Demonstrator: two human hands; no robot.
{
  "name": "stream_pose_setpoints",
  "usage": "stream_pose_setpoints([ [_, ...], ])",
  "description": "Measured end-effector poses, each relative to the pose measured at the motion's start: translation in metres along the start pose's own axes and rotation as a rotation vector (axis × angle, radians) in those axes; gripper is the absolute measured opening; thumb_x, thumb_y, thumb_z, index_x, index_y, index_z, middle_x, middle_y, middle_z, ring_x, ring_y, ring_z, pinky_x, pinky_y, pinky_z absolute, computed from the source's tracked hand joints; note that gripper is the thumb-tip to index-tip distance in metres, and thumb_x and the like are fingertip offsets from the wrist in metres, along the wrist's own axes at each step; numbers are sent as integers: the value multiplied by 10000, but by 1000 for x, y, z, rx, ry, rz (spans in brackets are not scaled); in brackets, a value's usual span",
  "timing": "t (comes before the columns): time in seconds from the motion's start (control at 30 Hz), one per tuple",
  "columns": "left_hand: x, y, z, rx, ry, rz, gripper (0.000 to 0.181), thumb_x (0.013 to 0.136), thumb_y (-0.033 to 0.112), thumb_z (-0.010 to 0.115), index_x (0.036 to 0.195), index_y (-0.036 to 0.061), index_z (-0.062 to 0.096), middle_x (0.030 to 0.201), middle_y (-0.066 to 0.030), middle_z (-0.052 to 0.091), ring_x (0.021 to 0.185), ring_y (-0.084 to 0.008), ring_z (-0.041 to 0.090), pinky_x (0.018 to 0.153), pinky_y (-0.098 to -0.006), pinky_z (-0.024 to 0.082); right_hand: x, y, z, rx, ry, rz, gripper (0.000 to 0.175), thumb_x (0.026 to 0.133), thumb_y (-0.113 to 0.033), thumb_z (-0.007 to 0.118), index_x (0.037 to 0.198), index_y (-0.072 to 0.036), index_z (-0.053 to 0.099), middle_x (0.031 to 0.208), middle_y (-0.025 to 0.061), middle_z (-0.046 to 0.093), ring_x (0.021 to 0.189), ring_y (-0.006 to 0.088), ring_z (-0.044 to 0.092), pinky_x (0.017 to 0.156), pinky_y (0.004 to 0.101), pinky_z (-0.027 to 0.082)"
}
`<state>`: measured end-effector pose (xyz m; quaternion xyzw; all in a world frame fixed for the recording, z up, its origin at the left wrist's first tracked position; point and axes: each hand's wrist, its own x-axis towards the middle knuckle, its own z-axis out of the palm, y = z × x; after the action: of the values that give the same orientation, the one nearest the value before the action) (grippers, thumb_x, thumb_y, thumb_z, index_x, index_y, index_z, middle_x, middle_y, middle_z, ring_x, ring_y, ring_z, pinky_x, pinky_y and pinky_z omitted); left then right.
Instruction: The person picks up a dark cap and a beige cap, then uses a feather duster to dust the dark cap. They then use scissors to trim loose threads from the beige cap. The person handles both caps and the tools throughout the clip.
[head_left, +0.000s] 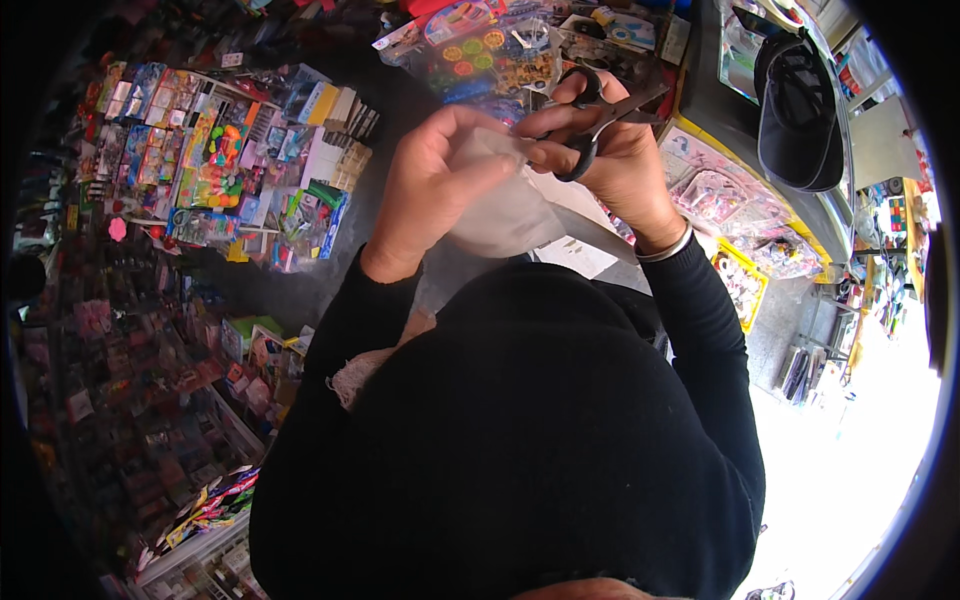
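My left hand (435, 180) grips the gathered top of a whitish, translucent plastic bag (502, 217), which hangs in front of my body. Black-handled scissors (589, 142) rest in my right hand (626, 161), their blades apart and pointing off to the right. The right thumb and fingertips also pinch at the bag's edge, close to the left fingertips. What the bag contains cannot be made out.
At left, a display table (217, 157) is heaped with packaged toys and small goods. Packaged toys (480, 56) lie beyond my hands. On the right, a black cap (802, 120) sits on a counter, above a yellow crate (739, 281). Bright light floods the lower right.
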<state>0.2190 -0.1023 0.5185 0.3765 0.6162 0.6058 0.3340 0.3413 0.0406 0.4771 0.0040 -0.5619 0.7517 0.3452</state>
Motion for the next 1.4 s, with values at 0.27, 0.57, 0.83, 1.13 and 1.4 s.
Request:
stream_pose_setpoints([
  [0.27,8,-5,-3,-72,36,-19,235,758,51,701,966,23,595,901,-33,639,809,-81,590,734,-230,481,-3,2,-4,-241,-7,-162,435,756,81,723,1090,-37,471,856,31,617,848,131,645,738,276,531],
  [0.57,13,-1,0,-236,19,-29,230,778,20,671,986,25,573,958,-69,650,835,-119,614,778,-257,506,11,-24,-67,-1231,-194,-260,420,578,-235,825,876,-8,635,1053,148,602,975,316,583,814,387,503],
  [0.83,16,5,4,-278,-46,-33,235,791,-8,654,1004,17,556,1026,-127,659,894,-152,633,803,-278,522,20,-37,-81,-1150,-329,-171,334,609,-79,730,862,34,543,957,171,527,903,346,538,793,384,470],
  [1.13,16,5,5,-236,-56,-65,277,795,-6,656,1043,27,538,978,-66,628,872,-114,599,794,-254,493,23,-45,-70,-1143,-374,-256,336,576,-240,790,755,-19,611,791,112,558,804,309,574,724,379,469],
  [1.4,16,3,6,-223,-38,-63,264,780,20,686,1016,29,569,932,-44,625,829,-96,603,745,-238,505,24,-48,-67,-1222,-391,-264,306,561,-228,766,738,-41,600,775,95,565,791,285,580,749,374,449],
])
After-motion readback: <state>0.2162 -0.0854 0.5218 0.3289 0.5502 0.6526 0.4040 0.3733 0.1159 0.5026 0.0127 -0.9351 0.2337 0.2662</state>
